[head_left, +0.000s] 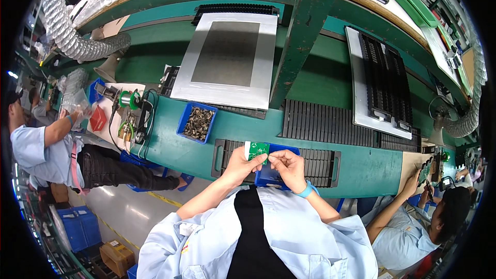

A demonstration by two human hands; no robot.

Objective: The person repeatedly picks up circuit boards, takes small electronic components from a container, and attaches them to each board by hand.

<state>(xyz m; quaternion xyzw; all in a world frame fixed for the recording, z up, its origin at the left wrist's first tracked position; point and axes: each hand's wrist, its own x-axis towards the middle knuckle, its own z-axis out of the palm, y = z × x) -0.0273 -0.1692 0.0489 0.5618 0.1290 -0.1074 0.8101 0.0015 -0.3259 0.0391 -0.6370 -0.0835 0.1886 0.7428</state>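
Observation:
A small green circuit board (257, 150) with a white strip along its left side is gripped in my left hand (243, 164), thumb over its lower edge. At the board's right edge my right hand (288, 167) pinches with thumb and forefinger; whatever is between those fingertips is too small to make out. Both hands are above a blue bin (266, 177), which lies partly hidden under them on a black slotted rack (320, 168). Beyond my left hand stands a blue tray (182, 124) holding many small dark and tan components (198, 123).
A white panel with a grey rectangle (225, 54) leans at the back. Black slotted racks (325, 126) line the bench's far side. A rusty green post (302, 36) rises mid-bench. Co-workers sit at left (44, 134) and right (405, 232). A soldering station (129, 113) is at left.

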